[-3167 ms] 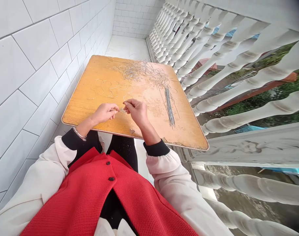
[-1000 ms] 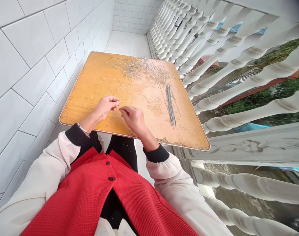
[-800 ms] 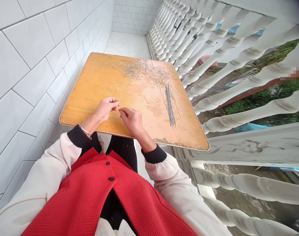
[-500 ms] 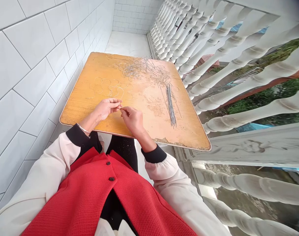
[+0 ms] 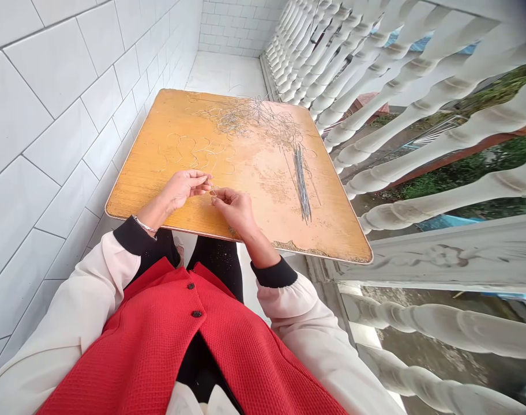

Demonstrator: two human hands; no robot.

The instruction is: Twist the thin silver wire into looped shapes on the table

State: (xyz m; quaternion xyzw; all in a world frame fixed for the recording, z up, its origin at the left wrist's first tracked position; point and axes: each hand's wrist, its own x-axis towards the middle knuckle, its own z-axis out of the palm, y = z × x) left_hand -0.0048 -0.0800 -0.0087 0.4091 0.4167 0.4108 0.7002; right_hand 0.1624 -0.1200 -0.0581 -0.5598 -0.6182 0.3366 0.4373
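The wooden surface held a wire tangle, a straight wire bundle and some bent loops, no readable labels. The right grip pinched a small wire bit above the surface, and the left grip curled just beside it; couldn't tell if it held on too. Looked light and springy, so best held near its end.
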